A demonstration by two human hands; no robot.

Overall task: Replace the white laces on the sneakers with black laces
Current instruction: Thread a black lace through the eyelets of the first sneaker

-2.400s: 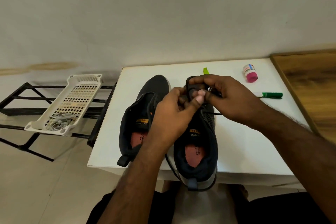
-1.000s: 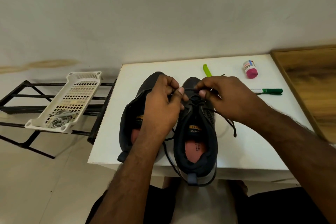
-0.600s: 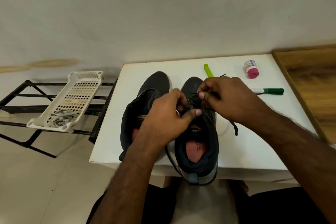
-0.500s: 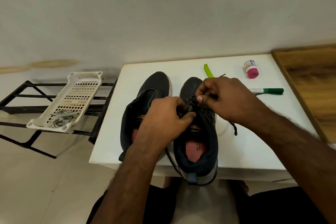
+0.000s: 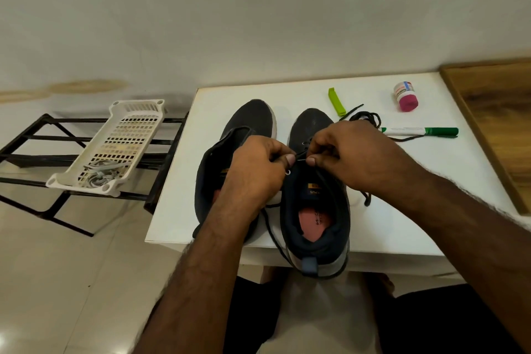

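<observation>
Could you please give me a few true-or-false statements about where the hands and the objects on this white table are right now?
1. Both the left hand and the right hand pinch the thin black lace over the right dark sneaker. True.
2. The left dark sneaker is already fully laced. False: no lace shows on its visible part, and its tongue stands open.
3. The green-capped white marker lies on the white table, right of the sneakers. True.
4. The small pink-capped bottle sits in the white plastic basket. False: it lies on the table's far right.
</observation>
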